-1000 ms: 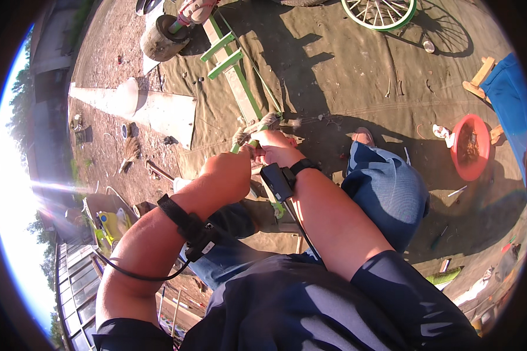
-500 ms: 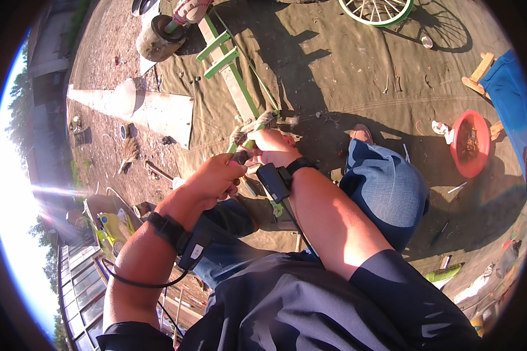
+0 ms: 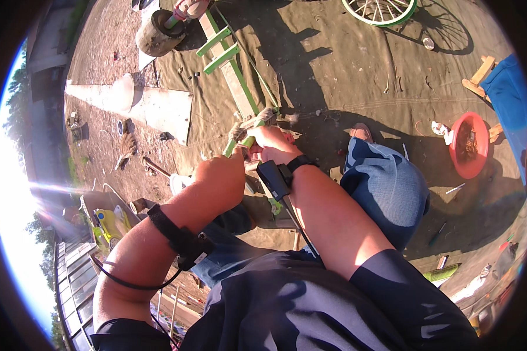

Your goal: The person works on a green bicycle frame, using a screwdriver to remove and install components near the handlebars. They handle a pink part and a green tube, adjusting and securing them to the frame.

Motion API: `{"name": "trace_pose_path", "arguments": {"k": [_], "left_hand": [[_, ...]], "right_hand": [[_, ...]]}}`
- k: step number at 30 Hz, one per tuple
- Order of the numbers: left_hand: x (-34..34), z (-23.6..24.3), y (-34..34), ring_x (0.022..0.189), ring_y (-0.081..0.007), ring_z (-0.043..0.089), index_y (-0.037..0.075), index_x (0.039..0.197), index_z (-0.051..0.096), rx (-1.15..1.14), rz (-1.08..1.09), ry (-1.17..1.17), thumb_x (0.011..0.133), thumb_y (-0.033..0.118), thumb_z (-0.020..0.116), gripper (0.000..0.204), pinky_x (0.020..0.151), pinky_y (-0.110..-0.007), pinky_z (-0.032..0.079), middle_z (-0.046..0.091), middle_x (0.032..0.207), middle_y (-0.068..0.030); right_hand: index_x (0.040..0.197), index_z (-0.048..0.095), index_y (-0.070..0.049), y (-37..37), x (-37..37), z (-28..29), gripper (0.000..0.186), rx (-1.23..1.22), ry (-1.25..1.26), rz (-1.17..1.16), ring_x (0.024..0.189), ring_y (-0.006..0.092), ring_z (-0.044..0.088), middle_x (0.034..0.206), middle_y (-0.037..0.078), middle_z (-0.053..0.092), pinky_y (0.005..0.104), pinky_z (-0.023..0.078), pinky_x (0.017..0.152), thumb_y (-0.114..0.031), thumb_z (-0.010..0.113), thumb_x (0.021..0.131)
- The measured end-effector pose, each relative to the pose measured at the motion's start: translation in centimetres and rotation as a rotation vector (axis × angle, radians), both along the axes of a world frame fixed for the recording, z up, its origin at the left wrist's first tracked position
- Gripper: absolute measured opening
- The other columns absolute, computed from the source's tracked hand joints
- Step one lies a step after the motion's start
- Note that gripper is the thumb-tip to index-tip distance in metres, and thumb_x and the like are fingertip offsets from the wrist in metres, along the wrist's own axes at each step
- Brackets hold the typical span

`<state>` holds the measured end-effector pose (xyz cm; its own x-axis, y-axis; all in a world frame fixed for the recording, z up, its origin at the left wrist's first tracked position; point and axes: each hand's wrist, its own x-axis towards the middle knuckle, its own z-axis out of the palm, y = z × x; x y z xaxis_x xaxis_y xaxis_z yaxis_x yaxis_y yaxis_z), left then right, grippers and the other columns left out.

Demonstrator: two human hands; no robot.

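Note:
A long green wooden frame (image 3: 235, 88) with short crosspieces runs from the top toward my hands. Grey rope or cloth (image 3: 253, 124) is wrapped round its near joint. Just below that wrapping, my right hand (image 3: 275, 143) is closed against the frame; its fingers are mostly hidden, with pinkish-red bits showing beside them. My left hand (image 3: 219, 178) meets it from the left, back upward and fingers curled out of sight. What either hand grips cannot be made out. Both wrists carry black straps with small boxes and cables.
A green spoked wheel (image 3: 386, 23) lies at the top right. Right of my bent knee stand a red basin (image 3: 469, 146) and a blue-covered wooden stool (image 3: 506, 88). A concrete cylinder (image 3: 158, 38) and a pale board (image 3: 164, 111) are at the upper left.
My left hand has rolled over, so its back now faces up and the dark-and-pink thing in its fingers is hidden. The left elbow has swung slightly outward. My right hand has barely moved.

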<state>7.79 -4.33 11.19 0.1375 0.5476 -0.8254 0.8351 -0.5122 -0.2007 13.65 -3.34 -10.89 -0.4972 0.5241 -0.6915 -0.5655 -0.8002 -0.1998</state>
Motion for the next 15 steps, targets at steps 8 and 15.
{"name": "trace_pose_path", "arguments": {"k": [8, 15], "left_hand": [[0.2, 0.7, -0.2, 0.087, -0.0376, 0.070, 0.001, 0.135, 0.041, 0.008, -0.048, 0.007, 0.083, 0.020, 0.072, 0.063, 0.071, -0.044, 0.056, 0.067, 0.096, -0.0236], [-1.8, 0.8, 0.3, 0.087, -0.0430, 0.067, 0.001, 0.131, 0.046, -0.036, 0.258, -0.203, 0.088, 0.023, 0.060, 0.050, 0.077, -0.050, 0.053, 0.068, 0.089, -0.0266]], "right_hand": [[0.100, 0.057, 0.001, 0.3, -0.3, -0.5, 0.016, -0.054, 0.035, -0.052, 0.060, 0.0292, 0.063, 0.078, 0.018, 0.064, 0.0410, 0.050, 0.051, -0.013, 0.052, 0.093], [0.095, 0.060, 0.002, -0.1, -0.4, -0.6, 0.017, -0.046, 0.044, -0.081, 0.065, 0.0286, 0.066, 0.079, 0.017, 0.066, 0.0417, 0.052, 0.056, -0.013, 0.054, 0.092]]}}
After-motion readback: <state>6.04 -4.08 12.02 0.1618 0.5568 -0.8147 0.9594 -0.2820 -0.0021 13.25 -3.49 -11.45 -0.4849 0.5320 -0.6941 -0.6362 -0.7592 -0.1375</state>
